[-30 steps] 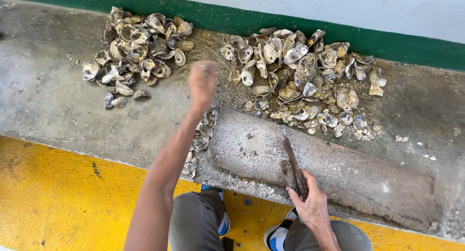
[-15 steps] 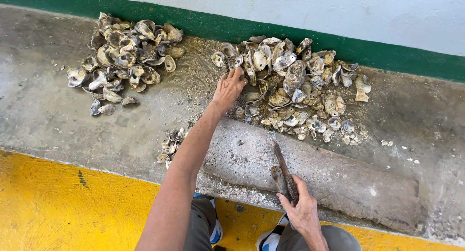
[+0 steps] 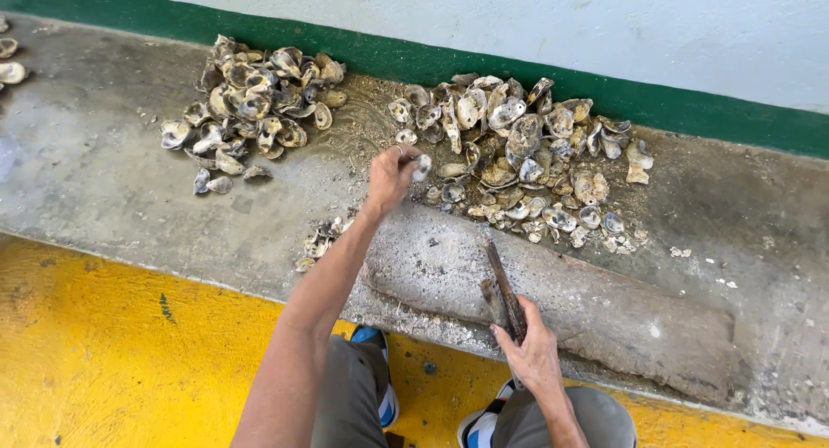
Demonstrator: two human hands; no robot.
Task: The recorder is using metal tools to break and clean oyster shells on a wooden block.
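My left hand is stretched out over the concrete ledge and is closed on a small pale oyster shell at the near left edge of the right shell heap. My right hand rests low, near my knee, gripping a dark rusty blade-like tool that points up across a long rough stone block. A second shell heap lies to the left, well apart from both hands.
The grey concrete ledge runs along a white wall with a green base stripe. A small cluster of shells lies by the block's left end. Yellow painted floor is below, with my knees and blue-white shoes.
My left hand reached from mid-ledge to the right heap, closed on a shell and has lifted it slightly back. The right hand and tool stayed put.
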